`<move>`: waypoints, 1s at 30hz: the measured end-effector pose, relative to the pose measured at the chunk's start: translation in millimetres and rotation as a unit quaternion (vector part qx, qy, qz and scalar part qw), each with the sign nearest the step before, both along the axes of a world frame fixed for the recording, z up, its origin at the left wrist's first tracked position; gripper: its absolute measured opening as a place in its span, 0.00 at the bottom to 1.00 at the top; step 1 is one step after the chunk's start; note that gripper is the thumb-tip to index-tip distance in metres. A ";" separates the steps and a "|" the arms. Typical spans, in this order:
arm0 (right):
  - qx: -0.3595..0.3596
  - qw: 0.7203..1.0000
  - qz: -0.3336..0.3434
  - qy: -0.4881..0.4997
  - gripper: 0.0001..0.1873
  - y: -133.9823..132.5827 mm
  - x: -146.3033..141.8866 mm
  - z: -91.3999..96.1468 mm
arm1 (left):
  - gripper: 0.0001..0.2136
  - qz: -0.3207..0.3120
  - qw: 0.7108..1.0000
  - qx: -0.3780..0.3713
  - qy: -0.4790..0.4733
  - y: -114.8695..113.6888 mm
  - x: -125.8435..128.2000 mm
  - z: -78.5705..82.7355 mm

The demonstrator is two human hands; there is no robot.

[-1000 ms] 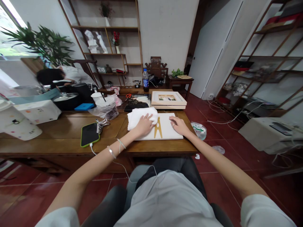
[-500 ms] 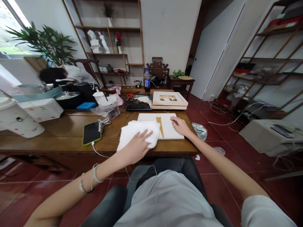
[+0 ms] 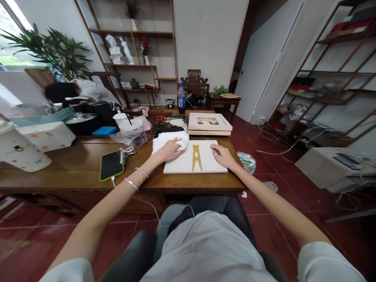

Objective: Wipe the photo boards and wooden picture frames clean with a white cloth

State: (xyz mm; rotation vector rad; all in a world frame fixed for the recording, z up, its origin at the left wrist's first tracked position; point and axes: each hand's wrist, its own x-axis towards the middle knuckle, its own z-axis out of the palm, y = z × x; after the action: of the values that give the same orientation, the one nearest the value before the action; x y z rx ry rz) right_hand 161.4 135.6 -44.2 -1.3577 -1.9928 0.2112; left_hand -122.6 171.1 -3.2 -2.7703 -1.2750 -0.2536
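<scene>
My left hand (image 3: 171, 151) presses on a bunched white towel (image 3: 164, 141), its fingers bent over the cloth. The towel lies over the upper left part of a flat white board (image 3: 179, 166). On the board's middle lies a gold-coloured flat piece (image 3: 196, 158) with two spread legs and a small oval hole. My right hand (image 3: 222, 156) rests on the board's right side, thumb and fingers apart, with nothing seen between them.
A green-cased phone (image 3: 111, 165) with a cable lies left on the wooden table (image 3: 70, 168). Behind the board are a white-framed picture (image 3: 210, 124), a dark glossy panel (image 3: 169, 126) and a bottle (image 3: 181, 100). A bagged cup (image 3: 132, 131) stands left. Another person sits far left.
My left hand has pushed the towel away from me and to the left, bunching it. The gold piece and the board's left side are now uncovered. My right hand has stayed in place.
</scene>
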 end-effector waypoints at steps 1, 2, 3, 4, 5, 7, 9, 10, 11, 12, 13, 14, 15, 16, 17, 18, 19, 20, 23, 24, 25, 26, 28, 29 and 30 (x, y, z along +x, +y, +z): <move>-0.001 1.000 0.001 0.001 0.18 0.0 0.0 0.0 | 0.18 -0.001 1.000 0.005 0.003 -0.6 0.4 -0.5; -0.001 1.000 0.002 0.003 0.18 0.1 0.1 -0.2 | 0.18 0.000 1.000 0.009 0.008 -2.6 0.4 -1.1; -0.001 1.000 0.003 0.006 0.18 0.1 0.2 -0.3 | 0.18 0.003 1.000 0.011 0.012 -6.1 -0.1 -1.7; 0.000 1.000 0.003 0.009 0.18 0.1 0.2 -0.5 | 0.18 0.007 1.000 0.013 0.015 -11.1 -1.0 -2.4; 0.001 1.000 0.003 0.012 0.18 0.1 0.3 -0.6 | 0.17 0.009 1.000 0.016 0.016 -17.7 -2.4 -3.2; 0.002 1.000 0.003 0.015 0.19 0.1 0.4 -1.0 | 0.17 0.003 1.000 0.022 0.013 -35.9 -6.5 -5.0; 0.004 1.000 0.005 0.014 0.19 0.6 0.7 -1.7 | 0.16 -0.015 1.000 0.025 0.009 -60.1 -11.9 -6.8; 0.006 1.000 0.005 0.012 0.19 1.0 1.0 -2.2 | 0.15 -0.023 0.999 0.025 0.008 -73.9 -14.8 -7.6; 0.007 1.000 0.006 0.009 0.19 1.6 1.3 -2.8 | 0.15 -0.026 0.999 0.024 0.006 -88.2 -17.7 -8.2; 0.009 1.000 0.007 0.006 0.19 2.2 1.7 -3.5 | 0.15 -0.029 0.999 0.023 0.002 -102.5 -20.5 -8.6; 0.010 1.000 0.007 0.004 0.19 2.7 2.0 -4.1 | 0.14 -0.035 0.999 0.019 0.002 -116.1 -22.9 -8.6; 0.012 1.000 0.008 0.001 0.19 3.3 2.3 -4.6 | 0.13 -0.039 0.999 0.014 0.003 -128.5 -25.1 -8.3; 0.013 1.000 0.008 -0.001 0.18 3.7 2.4 -5.0 | 0.13 -0.044 0.999 0.010 0.004 -139.2 -26.8 -7.6; 0.014 1.000 0.008 -0.003 0.18 3.9 2.5 -5.1 | 0.12 -0.047 0.999 0.006 0.007 -147.6 -28.2 -6.5; 0.013 1.000 0.008 -0.004 0.18 4.0 2.4 -5.0 | 0.12 -0.049 0.999 0.002 0.010 -153.6 -29.2 -5.1; 0.013 1.000 0.008 -0.004 0.18 4.0 2.3 -4.8 | 0.13 -0.051 0.999 -0.001 0.013 -156.9 -29.9 -3.5; 0.012 1.000 0.008 -0.004 0.18 3.9 2.1 -4.4 | 0.13 -0.053 0.998 -0.004 0.015 -157.4 -30.1 -1.8; 0.011 1.000 0.008 -0.003 0.18 3.7 1.9 -4.0 | 0.14 -0.053 0.998 -0.006 0.015 -155.4 -30.0 0.0; 0.007 1.000 0.006 -0.004 0.18 3.2 1.3 -3.0 | 0.16 -0.050 0.999 -0.005 0.008 -135.1 -27.6 4.2; 0.005 1.000 0.004 -0.006 0.18 3.0 1.1 -2.8 | 0.16 -0.046 0.999 -0.004 0.006 -124.2 -26.0 4.9; 0.004 1.000 0.003 -0.007 0.18 2.8 1.0 -2.7 | 0.17 -0.040 0.999 -0.004 0.005 -111.8 -24.1 5.2; 0.004 1.000 0.002 -0.006 0.18 2.7 0.9 -2.6 | 0.17 -0.035 0.999 -0.005 0.007 -98.0 -22.0 5.2; 0.007 1.000 0.004 -0.004 0.18 2.3 0.8 -2.5 | 0.17 -0.015 1.000 -0.014 0.010 -68.3 -17.1 5.0; 0.009 1.000 0.005 -0.002 0.18 2.2 0.8 -2.5 | 0.18 -0.006 1.000 -0.013 0.013 -53.2 -14.7 5.2; 0.010 1.000 0.006 -0.001 0.18 2.1 0.9 -2.5 | 0.19 0.002 1.000 -0.009 0.019 -38.7 -12.4 5.7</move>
State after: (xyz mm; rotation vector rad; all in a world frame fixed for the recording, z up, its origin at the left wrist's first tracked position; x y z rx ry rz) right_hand 162.3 137.7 -46.7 -1.3351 -2.0000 0.1951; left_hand -135.0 132.4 2.5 -2.7740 -1.2796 -0.1888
